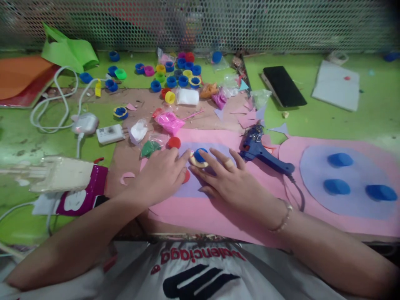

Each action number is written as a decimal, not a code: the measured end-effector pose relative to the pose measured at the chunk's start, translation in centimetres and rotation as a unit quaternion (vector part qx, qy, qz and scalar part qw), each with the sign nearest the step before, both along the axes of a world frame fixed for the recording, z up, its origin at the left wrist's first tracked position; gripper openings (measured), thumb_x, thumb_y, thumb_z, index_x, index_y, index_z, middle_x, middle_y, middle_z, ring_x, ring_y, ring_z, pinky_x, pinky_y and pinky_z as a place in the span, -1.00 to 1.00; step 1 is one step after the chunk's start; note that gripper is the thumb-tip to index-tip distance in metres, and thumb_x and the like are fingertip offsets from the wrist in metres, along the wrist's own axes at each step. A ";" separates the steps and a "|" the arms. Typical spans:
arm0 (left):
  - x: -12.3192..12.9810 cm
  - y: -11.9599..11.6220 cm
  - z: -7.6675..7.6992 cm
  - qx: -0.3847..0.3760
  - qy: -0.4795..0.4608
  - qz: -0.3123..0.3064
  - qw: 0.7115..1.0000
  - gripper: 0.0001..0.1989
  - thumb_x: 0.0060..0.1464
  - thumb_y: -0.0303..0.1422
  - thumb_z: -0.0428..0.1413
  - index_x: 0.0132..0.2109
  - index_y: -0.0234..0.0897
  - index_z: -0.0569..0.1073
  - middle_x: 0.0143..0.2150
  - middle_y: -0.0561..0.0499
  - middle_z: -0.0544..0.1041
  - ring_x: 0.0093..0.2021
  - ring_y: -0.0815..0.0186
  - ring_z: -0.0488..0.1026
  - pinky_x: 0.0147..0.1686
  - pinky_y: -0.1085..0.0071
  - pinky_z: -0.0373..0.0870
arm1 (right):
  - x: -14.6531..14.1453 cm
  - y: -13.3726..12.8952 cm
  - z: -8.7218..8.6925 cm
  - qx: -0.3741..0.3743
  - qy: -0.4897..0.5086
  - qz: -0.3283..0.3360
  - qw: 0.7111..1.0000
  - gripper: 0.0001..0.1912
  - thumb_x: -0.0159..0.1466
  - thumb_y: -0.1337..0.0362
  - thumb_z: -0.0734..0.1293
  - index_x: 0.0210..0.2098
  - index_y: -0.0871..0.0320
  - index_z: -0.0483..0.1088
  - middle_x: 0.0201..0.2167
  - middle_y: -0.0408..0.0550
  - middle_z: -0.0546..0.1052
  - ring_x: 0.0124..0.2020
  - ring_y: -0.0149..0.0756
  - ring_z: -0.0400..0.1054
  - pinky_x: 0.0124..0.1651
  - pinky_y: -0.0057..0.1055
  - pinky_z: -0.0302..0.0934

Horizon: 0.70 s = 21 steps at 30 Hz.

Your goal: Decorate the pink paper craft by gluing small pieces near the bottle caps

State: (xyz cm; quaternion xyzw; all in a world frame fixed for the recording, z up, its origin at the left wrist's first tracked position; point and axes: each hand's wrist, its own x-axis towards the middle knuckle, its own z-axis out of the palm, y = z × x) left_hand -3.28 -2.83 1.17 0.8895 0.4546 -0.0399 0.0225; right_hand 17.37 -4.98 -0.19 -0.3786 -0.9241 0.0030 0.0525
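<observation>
Blue and domed, a cap (201, 155) is sitting on a lavender paper piece (204, 188), with a pale yellow strip (200, 163) curving around its near side. That lavender piece is lying on a pink sheet (175, 214) at the middle of the tabletop's near edge.

The right hand (229, 177) is spreading its fingers, palm down and open, with fingertips touching the cap and the strip; it is not closing around anything. The left hand (162, 175) is bending its fingers at the strip's left end; whether they are pinching it, I cannot tell. Two red discs (174, 143) are lying close to the left hand, one beyond it and one partly hidden beside its thumb.

Just right of the hands, a blue glue gun (265, 155) is resting on pink paper. Toward the tabletop's near right corner, a lavender oval (318, 183) is carrying three blue caps (336, 186). A black phone (285, 86) is lying right of centre toward the far edge, and a white paper (336, 87) is lying nearer the far right corner. Many coloured rings (171, 81) are crowding the middle of the far edge, while a green sheet (70, 52) is covering part of the far left corner. A white charger (111, 134) is lying toward the left edge.
</observation>
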 end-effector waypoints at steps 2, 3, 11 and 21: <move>0.0 0.0 0.0 0.000 0.001 -0.003 1.000 -0.54 0.19 -0.36 -0.21 0.21 -0.36 0.17 -0.30 -0.11 0.35 -0.33 0.26 0.32 -0.34 0.33 0.23 | -0.2 0.1 -0.1 0.002 -0.001 0.003 1.000 -0.46 0.27 0.13 0.21 0.22 -0.02 0.09 0.27 0.01 0.09 0.23 -0.03 -0.04 0.20 0.07 -0.20; -0.1 0.0 0.0 -0.001 0.002 -0.004 1.000 -0.55 0.19 -0.36 -0.21 0.20 -0.36 0.17 -0.30 -0.11 0.35 -0.33 0.25 0.32 -0.35 0.33 0.22 | -0.3 0.1 -0.2 0.003 -0.002 0.002 1.000 -0.46 0.27 0.13 0.21 0.22 -0.02 0.09 0.27 0.01 0.09 0.22 -0.03 -0.04 0.20 0.08 -0.21; 0.1 0.0 0.0 -0.008 0.004 0.002 1.000 -0.55 0.20 -0.34 -0.22 0.20 -0.36 0.18 -0.29 -0.11 0.35 -0.33 0.24 0.32 -0.36 0.32 0.22 | -0.7 0.2 -0.4 -0.006 -0.004 -0.021 1.000 -0.50 0.29 0.11 0.16 0.21 0.00 0.11 0.27 0.04 0.08 0.23 -0.01 -0.06 0.19 0.10 -0.22; 0.0 -0.1 0.1 -0.008 0.006 0.005 1.000 -0.55 0.20 -0.35 -0.21 0.20 -0.33 0.17 -0.31 -0.08 0.32 -0.33 0.27 0.31 -0.36 0.35 0.21 | -1.6 0.1 -0.1 -0.010 0.002 -0.020 1.000 -0.50 0.31 0.12 0.12 0.21 0.11 0.12 0.26 0.08 0.10 0.23 -0.01 -0.06 0.21 0.07 -0.22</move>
